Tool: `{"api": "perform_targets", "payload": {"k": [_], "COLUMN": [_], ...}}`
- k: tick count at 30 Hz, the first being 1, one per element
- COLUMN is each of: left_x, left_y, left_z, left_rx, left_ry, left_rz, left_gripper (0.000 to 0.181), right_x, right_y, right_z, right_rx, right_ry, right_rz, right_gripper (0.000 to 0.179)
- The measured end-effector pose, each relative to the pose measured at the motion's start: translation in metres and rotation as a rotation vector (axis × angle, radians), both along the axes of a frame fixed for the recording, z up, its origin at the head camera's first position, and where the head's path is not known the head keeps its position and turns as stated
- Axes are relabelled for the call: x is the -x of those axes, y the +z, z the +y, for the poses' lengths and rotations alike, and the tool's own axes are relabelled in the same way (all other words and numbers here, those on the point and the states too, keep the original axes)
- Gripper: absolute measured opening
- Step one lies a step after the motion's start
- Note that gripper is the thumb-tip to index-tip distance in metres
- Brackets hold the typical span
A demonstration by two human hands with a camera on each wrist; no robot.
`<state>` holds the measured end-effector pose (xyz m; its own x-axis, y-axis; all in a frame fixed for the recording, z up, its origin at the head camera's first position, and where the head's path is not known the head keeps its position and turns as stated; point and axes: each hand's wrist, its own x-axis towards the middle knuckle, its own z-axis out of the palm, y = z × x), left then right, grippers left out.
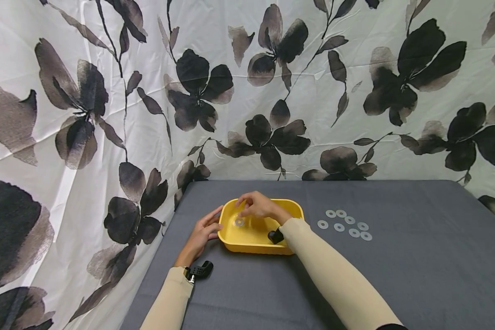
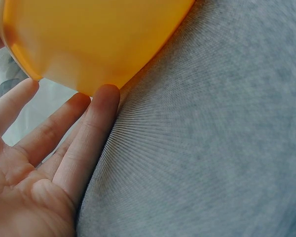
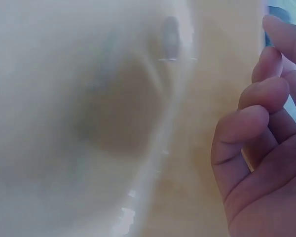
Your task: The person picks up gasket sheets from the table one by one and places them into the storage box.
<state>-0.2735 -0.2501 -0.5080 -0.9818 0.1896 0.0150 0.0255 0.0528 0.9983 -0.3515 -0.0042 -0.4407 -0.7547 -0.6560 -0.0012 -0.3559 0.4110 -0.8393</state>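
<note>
Caution: tray (image 1: 251, 249) may slide if bumped.
Left hand (image 1: 201, 233) fingers spread, touching its left end; light contact could permit slip. Right hand (image 1: 261, 205) fingers loosely curled, pinching nothing visible, above tray; one washer (image 1: 236, 222) inside, loose washers (image 1: 347, 220) right.

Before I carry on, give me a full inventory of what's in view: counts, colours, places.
Tray: 1, yellow, on the table between the hands
Ringed disc: 1, pale grey, inside the tray, toward its left end
Loose discs: 8, pale grey, on the table right of the tray
Table: 1, grey cloth surface, under everything
Curtain: white with dark flowers, behind and left
Wrist devices: 2, black, one per wrist
Sleeves: 2, cream, both forearms
Left hand: 1, touching the tray's left end
Right hand: 1, above the tray
</note>
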Motion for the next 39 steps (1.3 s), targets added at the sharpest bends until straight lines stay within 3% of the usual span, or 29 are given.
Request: {"api": "perform_targets", "payload": {"k": [7, 13, 19, 23, 29, 39], "left_x": [0.001, 0.000, 0.000, 0.000, 0.000, 0.001], "left_y": [-0.001, 0.000, 0.000, 0.000, 0.000, 0.000], "left_z": [0.001, 0.001, 0.001, 0.001, 0.000, 0.001], "left_rx": [-0.009, -0.001, 0.001, 0.005, 0.002, 0.012], "left_ry": [0.003, 0.009, 0.011, 0.011, 0.007, 0.005], "left_rz": [0.004, -0.003, -0.003, 0.005, 0.002, 0.006], "left_gripper": [0.064, 0.065, 0.064, 0.064, 0.064, 0.064], "right_x": [-0.003, -0.008, -0.012, -0.014, -0.018, -0.027], "right_y": [0.024, 0.040, 0.047, 0.042, 0.022, -0.007], "right_z": [0.022, 0.055, 0.101, 0.136, 0.183, 0.228], "right_rx": [0.107, 0.185, 0.237, 0.241, 0.214, 0.041], "right_ry": [0.014, -0.047, -0.135, -0.231, -0.364, -0.508], "right_rz": [-0.004, -0.042, 0.009, 0.052, 0.065, 0.091], "right_gripper": [0.038, 0.034, 0.038, 0.041, 0.043, 0.052]}}
